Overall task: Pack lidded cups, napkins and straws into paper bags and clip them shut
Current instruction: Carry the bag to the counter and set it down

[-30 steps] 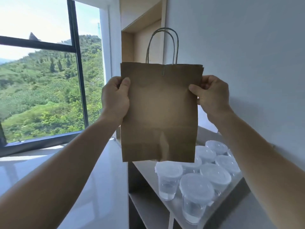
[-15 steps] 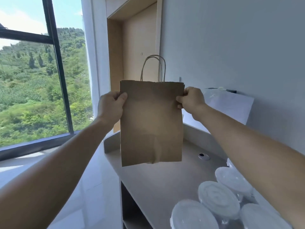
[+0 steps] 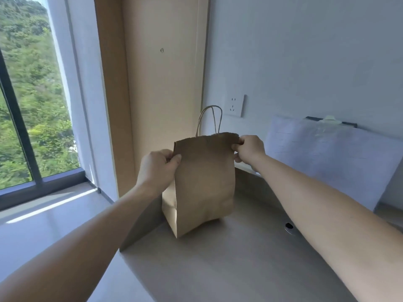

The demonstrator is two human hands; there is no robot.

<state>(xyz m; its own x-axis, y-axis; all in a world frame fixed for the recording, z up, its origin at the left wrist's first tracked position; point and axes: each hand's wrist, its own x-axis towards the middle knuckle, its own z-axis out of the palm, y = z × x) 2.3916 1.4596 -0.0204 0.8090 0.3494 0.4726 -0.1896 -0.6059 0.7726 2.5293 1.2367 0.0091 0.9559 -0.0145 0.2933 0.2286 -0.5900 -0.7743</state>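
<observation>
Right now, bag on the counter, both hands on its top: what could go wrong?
The paper bag stands close to the counter's left corner, so a nudge might tip it off. The left hand and right hand pinch only the top edge, which could tear or crumple if pulled apart hard.

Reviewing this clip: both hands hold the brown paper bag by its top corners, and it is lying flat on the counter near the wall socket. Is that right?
Not quite. The head view shows the paper bag standing upright on the counter, opened out at its base, not lying flat. The rest holds: the left hand and right hand pinch its top corners, and the wall socket is just behind it.
</observation>
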